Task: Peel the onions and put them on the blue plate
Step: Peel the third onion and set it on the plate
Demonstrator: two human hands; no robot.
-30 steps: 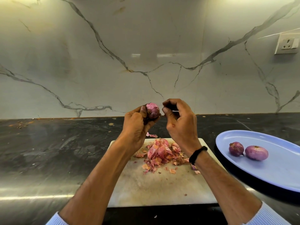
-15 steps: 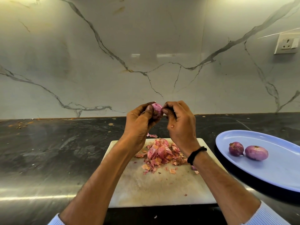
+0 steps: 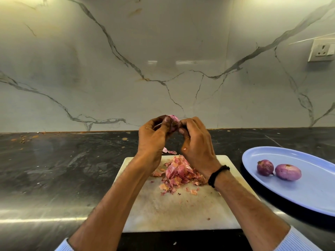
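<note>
Above the far edge of the white cutting board (image 3: 179, 211), both hands meet around a small purple onion (image 3: 173, 120). My left hand (image 3: 154, 138) grips it from the left, thumb across its front. My right hand (image 3: 195, 142) presses against its right side with curled fingers pinching at the skin. Most of the onion is hidden by fingers. To the right lies the blue plate (image 3: 308, 196) with two peeled onions, a small round one (image 3: 265, 167) and a larger oval one (image 3: 288, 172), touching each other.
A heap of pink onion skins (image 3: 178, 173) lies on the board's far half, with one scrap (image 3: 169, 151) on the dark counter (image 3: 54, 169) behind it. A marble wall rises at the back, with a socket (image 3: 321, 50) at the upper right.
My right hand has closed in from a short gap until it touches the onion. My left hand has turned the onion and covers more of it.
</note>
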